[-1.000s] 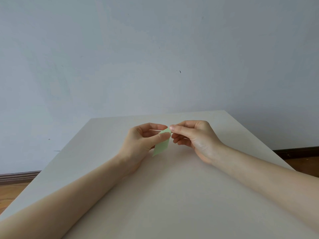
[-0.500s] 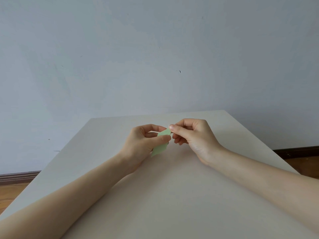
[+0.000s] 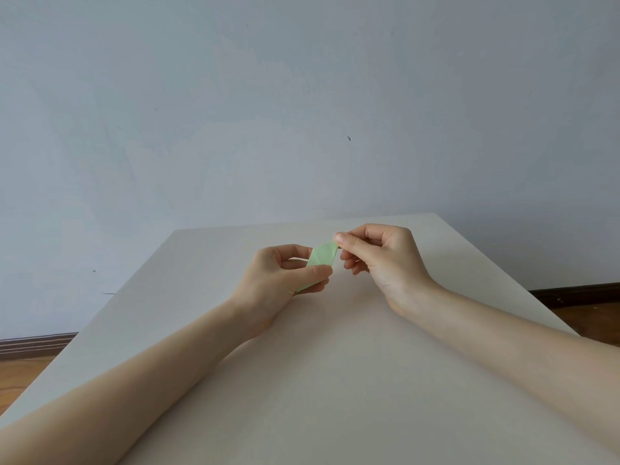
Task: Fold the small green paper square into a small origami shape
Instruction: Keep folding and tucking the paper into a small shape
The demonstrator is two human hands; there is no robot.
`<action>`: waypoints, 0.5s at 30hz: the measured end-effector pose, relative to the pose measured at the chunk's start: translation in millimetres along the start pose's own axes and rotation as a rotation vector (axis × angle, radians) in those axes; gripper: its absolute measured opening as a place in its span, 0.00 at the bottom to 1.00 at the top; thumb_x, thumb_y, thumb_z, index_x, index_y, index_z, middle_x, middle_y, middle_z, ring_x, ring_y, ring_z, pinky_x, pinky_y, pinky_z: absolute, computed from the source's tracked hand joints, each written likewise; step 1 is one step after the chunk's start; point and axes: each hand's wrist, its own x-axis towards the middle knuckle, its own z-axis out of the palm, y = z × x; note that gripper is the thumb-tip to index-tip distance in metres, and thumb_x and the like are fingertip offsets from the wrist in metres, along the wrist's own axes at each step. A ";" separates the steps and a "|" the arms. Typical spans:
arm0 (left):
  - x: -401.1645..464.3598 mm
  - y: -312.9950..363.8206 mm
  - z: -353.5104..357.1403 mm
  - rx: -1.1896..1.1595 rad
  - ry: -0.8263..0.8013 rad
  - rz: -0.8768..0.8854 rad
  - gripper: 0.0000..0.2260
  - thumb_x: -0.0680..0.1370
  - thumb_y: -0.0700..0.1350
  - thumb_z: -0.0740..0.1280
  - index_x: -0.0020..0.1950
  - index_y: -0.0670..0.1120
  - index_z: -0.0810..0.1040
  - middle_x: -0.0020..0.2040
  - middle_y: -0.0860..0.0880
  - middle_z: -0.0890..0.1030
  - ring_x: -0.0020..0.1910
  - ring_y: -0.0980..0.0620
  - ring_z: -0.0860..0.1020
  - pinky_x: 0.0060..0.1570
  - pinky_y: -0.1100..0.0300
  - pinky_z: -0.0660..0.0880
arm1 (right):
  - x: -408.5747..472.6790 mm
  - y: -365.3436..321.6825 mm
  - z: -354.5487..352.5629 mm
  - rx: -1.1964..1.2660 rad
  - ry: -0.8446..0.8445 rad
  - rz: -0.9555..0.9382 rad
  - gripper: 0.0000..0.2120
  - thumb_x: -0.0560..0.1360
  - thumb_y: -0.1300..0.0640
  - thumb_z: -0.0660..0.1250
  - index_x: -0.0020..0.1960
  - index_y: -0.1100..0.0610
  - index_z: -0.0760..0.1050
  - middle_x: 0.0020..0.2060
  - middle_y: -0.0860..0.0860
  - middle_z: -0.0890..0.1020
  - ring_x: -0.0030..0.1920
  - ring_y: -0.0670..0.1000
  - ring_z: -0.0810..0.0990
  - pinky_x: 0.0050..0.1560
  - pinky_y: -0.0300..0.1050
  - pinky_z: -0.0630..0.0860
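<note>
Item: small pale-green folded paper strip (image 3: 320, 260), creased, held above a plain white rectangular table (image 3: 335, 380). Left hand (image 3: 281, 280) gripped its lower end between thumb and curled fingers. Right hand (image 3: 379, 260) pinched the upper tip between thumb and forefinger. Pale grey-blue wall (image 3: 302, 112) stood behind.

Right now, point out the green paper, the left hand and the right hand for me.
green paper (image 3: 321, 256), head view, on its creased upper face between the two hands.
left hand (image 3: 275, 280), head view, on the palm side near the thumb base.
right hand (image 3: 385, 260), head view, on the hand's middle below the curled fingers.
</note>
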 end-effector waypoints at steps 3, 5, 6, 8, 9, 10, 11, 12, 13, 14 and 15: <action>-0.7 -0.6 -0.2 -0.009 -0.001 0.001 0.05 0.71 0.35 0.72 0.44 0.41 0.79 0.34 0.48 0.83 0.33 0.54 0.80 0.44 0.61 0.78 | -0.8 -2.3 -1.0 0.103 -0.068 0.049 0.07 0.73 0.61 0.68 0.38 0.63 0.79 0.30 0.53 0.80 0.30 0.48 0.78 0.32 0.37 0.74; -1.0 -0.8 -0.2 -0.017 0.004 0.005 0.04 0.71 0.35 0.71 0.43 0.42 0.79 0.34 0.48 0.83 0.33 0.54 0.80 0.43 0.62 0.78 | -1.0 -3.3 -1.8 0.177 -0.111 0.088 0.09 0.75 0.60 0.67 0.40 0.65 0.80 0.32 0.55 0.81 0.31 0.49 0.79 0.32 0.37 0.75; -1.0 -0.9 0.0 -0.024 0.009 0.007 0.04 0.71 0.35 0.71 0.42 0.42 0.79 0.34 0.48 0.83 0.33 0.54 0.80 0.44 0.61 0.78 | -1.0 -3.4 -2.3 0.186 -0.134 0.104 0.09 0.75 0.60 0.66 0.40 0.65 0.80 0.33 0.56 0.82 0.31 0.50 0.79 0.33 0.37 0.75; -0.5 -1.0 -0.1 -0.048 0.020 0.008 0.04 0.71 0.35 0.71 0.42 0.42 0.79 0.35 0.47 0.83 0.33 0.53 0.80 0.47 0.59 0.78 | -1.4 -3.1 -2.5 0.143 -0.182 0.124 0.07 0.74 0.61 0.67 0.41 0.65 0.80 0.34 0.56 0.82 0.32 0.50 0.79 0.34 0.37 0.75; -0.1 -1.2 -0.3 -0.061 0.024 0.008 0.04 0.71 0.35 0.71 0.43 0.42 0.79 0.36 0.46 0.83 0.34 0.53 0.80 0.48 0.59 0.78 | -1.7 -2.9 -2.5 0.111 -0.201 0.132 0.06 0.73 0.63 0.68 0.41 0.64 0.80 0.34 0.56 0.82 0.33 0.50 0.79 0.35 0.38 0.75; -0.1 -1.0 -0.5 -0.070 0.025 0.007 0.04 0.71 0.35 0.72 0.43 0.41 0.79 0.37 0.46 0.83 0.34 0.53 0.80 0.47 0.60 0.78 | -1.8 -2.6 -2.4 0.084 -0.212 0.140 0.04 0.72 0.64 0.68 0.40 0.63 0.80 0.34 0.55 0.81 0.32 0.49 0.79 0.35 0.37 0.75; -0.3 -1.0 -0.7 -0.074 0.024 0.008 0.05 0.71 0.35 0.72 0.44 0.41 0.79 0.37 0.46 0.83 0.34 0.53 0.80 0.46 0.61 0.79 | -2.0 -2.3 -2.6 0.065 -0.214 0.146 0.04 0.72 0.65 0.69 0.39 0.63 0.80 0.33 0.55 0.81 0.32 0.49 0.79 0.34 0.37 0.75; -0.3 -0.8 -0.5 -0.073 0.022 0.008 0.05 0.71 0.35 0.71 0.44 0.41 0.79 0.37 0.46 0.83 0.34 0.53 0.80 0.46 0.61 0.79 | -1.8 -2.0 -3.0 0.052 -0.214 0.150 0.04 0.71 0.65 0.69 0.38 0.62 0.80 0.32 0.54 0.81 0.31 0.49 0.78 0.33 0.37 0.74; -0.2 -0.9 -0.4 -0.069 0.021 0.009 0.05 0.71 0.35 0.71 0.44 0.40 0.78 0.36 0.46 0.83 0.34 0.53 0.80 0.45 0.61 0.79 | -1.7 -1.7 -3.6 0.040 -0.216 0.153 0.04 0.71 0.65 0.69 0.38 0.62 0.80 0.31 0.54 0.80 0.31 0.48 0.77 0.33 0.36 0.74; -0.4 -0.8 -0.3 -0.063 0.019 0.008 0.05 0.71 0.35 0.71 0.44 0.40 0.78 0.36 0.46 0.83 0.33 0.53 0.80 0.46 0.61 0.78 | -1.4 -1.5 -3.7 0.028 -0.220 0.154 0.03 0.71 0.65 0.70 0.38 0.63 0.80 0.31 0.54 0.80 0.30 0.48 0.77 0.32 0.36 0.73; -0.5 -0.8 -0.3 -0.058 0.018 0.006 0.05 0.71 0.35 0.71 0.44 0.40 0.78 0.36 0.46 0.83 0.33 0.53 0.80 0.46 0.60 0.78 | -1.2 -1.3 -3.8 0.015 -0.225 0.155 0.03 0.71 0.65 0.70 0.39 0.63 0.80 0.31 0.53 0.80 0.30 0.47 0.76 0.32 0.36 0.73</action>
